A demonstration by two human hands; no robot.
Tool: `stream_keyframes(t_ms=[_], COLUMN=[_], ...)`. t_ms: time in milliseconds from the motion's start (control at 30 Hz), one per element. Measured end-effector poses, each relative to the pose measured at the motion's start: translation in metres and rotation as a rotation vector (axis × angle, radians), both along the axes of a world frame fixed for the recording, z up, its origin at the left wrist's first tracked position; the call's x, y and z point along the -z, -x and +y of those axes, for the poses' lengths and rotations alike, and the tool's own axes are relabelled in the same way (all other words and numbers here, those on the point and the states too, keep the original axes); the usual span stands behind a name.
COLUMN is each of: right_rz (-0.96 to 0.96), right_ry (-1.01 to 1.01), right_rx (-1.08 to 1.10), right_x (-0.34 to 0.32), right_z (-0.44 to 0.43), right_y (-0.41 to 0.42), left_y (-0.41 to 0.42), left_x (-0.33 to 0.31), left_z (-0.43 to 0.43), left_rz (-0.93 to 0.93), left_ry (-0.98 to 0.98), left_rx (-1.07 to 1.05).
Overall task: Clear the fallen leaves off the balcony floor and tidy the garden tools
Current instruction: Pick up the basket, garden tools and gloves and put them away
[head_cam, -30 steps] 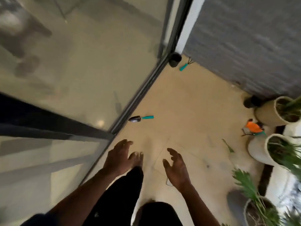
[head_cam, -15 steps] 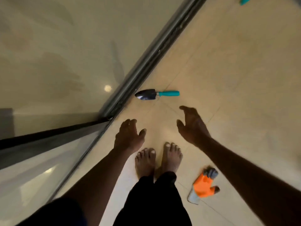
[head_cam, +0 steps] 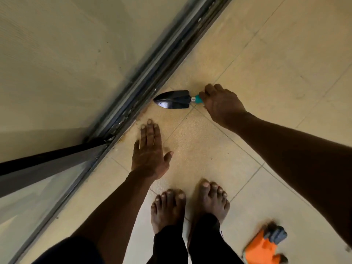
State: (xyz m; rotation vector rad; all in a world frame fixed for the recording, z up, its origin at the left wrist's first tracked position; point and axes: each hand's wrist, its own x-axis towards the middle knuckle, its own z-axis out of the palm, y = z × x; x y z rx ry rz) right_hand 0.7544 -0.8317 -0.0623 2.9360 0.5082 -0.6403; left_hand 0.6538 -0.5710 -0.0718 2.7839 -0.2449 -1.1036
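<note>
Trowel [head_cam: 172, 99] handle mostly hidden under curled right hand [head_cam: 222, 103]; left hand [head_cam: 150, 155] flat, straight-fingered.

Black trousers [head_cam: 169, 248], bare feet [head_cam: 167, 210], dark sleeve [head_cam: 72, 251] on left arm [head_cam: 118, 202]

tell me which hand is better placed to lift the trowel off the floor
Right. The right hand grips the trowel by its teal handle; the left hand is flat, fingers straight, apart from it.
</note>
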Motion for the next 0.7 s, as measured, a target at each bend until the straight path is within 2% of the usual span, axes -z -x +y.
stream_keyframes(t_ms=[67,133,233,333,500,700], right_rz=[0.009,0.031,0.024,-0.025,-0.064,-0.192], right_ry=[0.063,0.038,-0.031,-0.148,-0.301,-0.420], right_rx=[-0.046,0.018,0.255,0.486,0.796,1.013], right_x=[-0.004,-0.014,-0.044,-0.100,-0.251,-0.498], right_z=[0.001,0.000,-0.005,-0.013,-0.046,-0.117], right_y=[-0.004,-0.004,0.009,0.024,0.030,0.041], left_y=[-0.005,-0.013,-0.028,-0.045,-0.087,-0.147], left_x=[0.000,-0.010,-0.045,-0.102,-0.238,-0.487], left_z=[0.001,0.000,-0.005,-0.014,-0.053,-0.144], left_rz=[0.024,0.077,0.088,0.001,-0.164,-0.451], left_ry=[0.010,0.030,0.066,0.118,0.226,0.313], left_rx=[-0.013,-0.032,0.000,0.042,0.161,0.427])
